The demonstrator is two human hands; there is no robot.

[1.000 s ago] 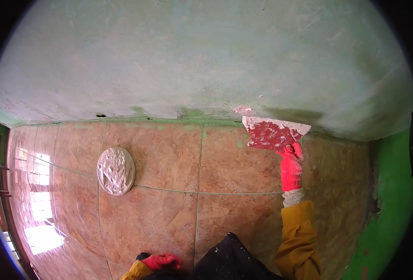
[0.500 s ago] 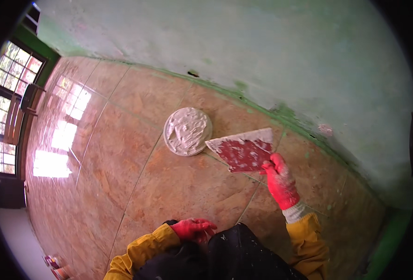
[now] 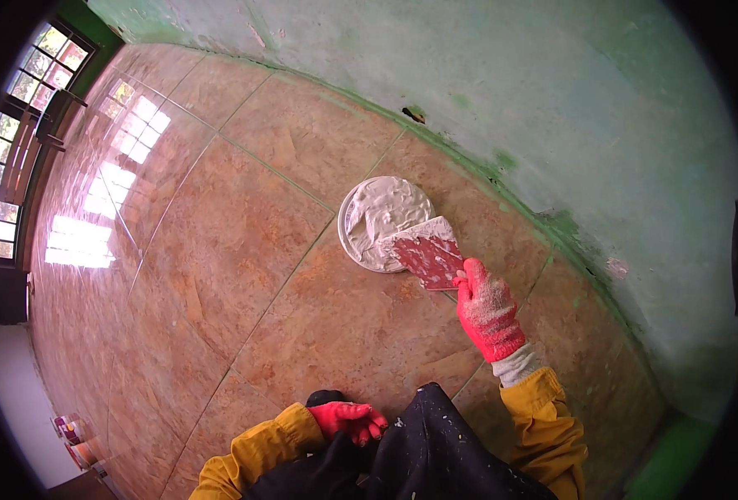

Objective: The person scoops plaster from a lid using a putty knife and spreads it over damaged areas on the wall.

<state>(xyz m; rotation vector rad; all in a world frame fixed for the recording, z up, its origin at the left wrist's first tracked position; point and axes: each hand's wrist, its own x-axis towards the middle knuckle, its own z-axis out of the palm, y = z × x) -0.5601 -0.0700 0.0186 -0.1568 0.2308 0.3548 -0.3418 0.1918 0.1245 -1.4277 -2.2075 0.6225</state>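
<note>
- The tiled floor (image 3: 244,275) was glossy and brown, and it met a pale green wall (image 3: 552,108) along a stained seam.
- A round white pan (image 3: 384,223) lay flat on the floor near that wall, and it was filled with whitish putty.
- The wide scraper (image 3: 423,252) was over the right rim of the pan; its blade, red with white smears, overlapped the putty. Whether the edge touched the putty could not be told.
- The long axis of the scraper ran from the handle at lower right to the blade edge at upper left, so the blade pointed toward the middle of the pan.
- The right hand (image 3: 487,310), in a red glove, was closed firmly around the handle of the scraper.
- The left hand (image 3: 348,419), also gloved in red, rested curled on the dark trousers near the knee and held nothing.
- To load the blade well, the person would probably need to keep it low and nearly flat, and draw it evenly through the putty so that the material stayed on the edge.
</note>
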